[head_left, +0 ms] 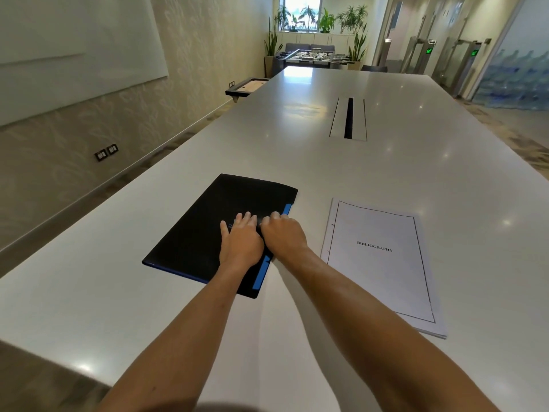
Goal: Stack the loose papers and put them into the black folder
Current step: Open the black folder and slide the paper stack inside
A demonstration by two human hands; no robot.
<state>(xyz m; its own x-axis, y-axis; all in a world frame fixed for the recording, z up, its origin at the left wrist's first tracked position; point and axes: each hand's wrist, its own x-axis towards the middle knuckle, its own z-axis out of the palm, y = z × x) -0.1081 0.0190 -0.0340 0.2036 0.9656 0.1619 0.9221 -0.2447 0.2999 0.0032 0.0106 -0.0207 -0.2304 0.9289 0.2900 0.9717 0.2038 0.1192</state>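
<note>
A black folder with a blue inner edge lies closed on the white table, tilted to the right. My left hand rests flat on its cover with fingers spread. My right hand sits at the folder's right edge, fingers curled down over the blue strip; whether they grip the cover I cannot tell. To the right lies a stack of white papers, squared up, its top sheet framed and headed "BIBLIOGRAPHY". Neither hand touches the papers.
The long white table has a cable slot set in its middle farther back. Its left edge runs along a walkway by the wall. A foosball table and potted plants stand at the far end.
</note>
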